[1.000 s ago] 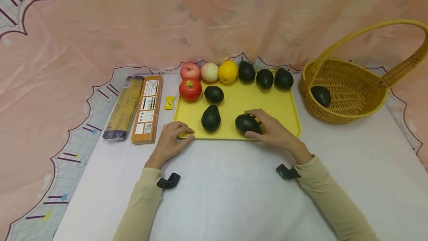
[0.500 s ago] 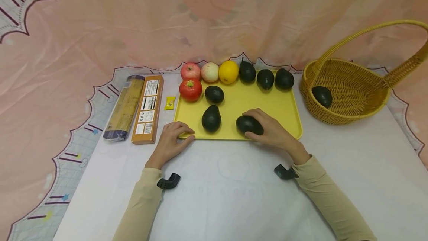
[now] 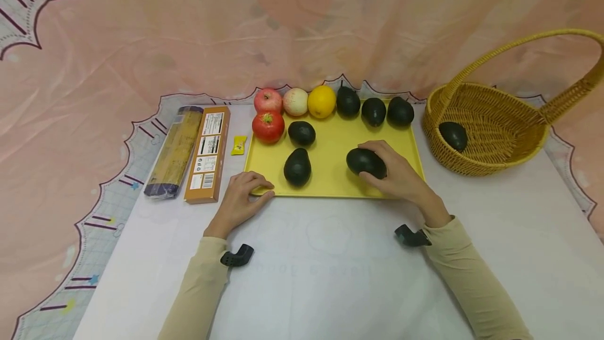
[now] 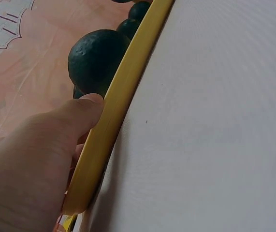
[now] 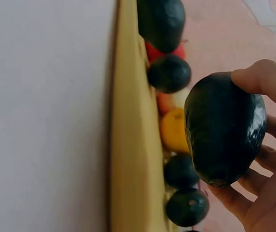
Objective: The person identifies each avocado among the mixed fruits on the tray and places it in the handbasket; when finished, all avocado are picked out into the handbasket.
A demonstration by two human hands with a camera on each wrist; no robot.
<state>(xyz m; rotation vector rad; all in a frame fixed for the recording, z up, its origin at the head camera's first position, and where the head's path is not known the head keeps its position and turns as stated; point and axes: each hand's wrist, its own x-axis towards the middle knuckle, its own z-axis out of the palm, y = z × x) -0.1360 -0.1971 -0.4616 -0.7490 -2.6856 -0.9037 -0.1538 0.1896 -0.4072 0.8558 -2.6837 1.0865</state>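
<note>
In the head view, my right hand (image 3: 394, 174) grips a dark green avocado (image 3: 365, 162) above the right part of the yellow tray (image 3: 325, 191). The right wrist view shows this avocado (image 5: 225, 129) raised past the tray's rim, thumb on one side and fingers behind it. My left hand (image 3: 241, 198) holds the tray's front left corner, thumb at the front rim and fingers curled over the edge. Left on the tray lie a pear-shaped avocado (image 3: 297, 167) and a rounder one (image 3: 302, 133). A wicker basket (image 3: 486, 164) at the right contains one avocado (image 3: 453, 136).
Along the tray's back sit a pink apple (image 3: 268, 101), a pale apple (image 3: 295, 102), an orange (image 3: 322, 102) and several avocados (image 3: 374, 112). A tomato (image 3: 268, 127) lies before the apples. Left of the tray are a candy (image 3: 238, 145), a box (image 3: 207, 155) and a long wrapped pack (image 3: 174, 152).
My right hand has closed more firmly on the avocado, lifted it and moved it right and slightly away from me. My left hand stays at the tray corner.
</note>
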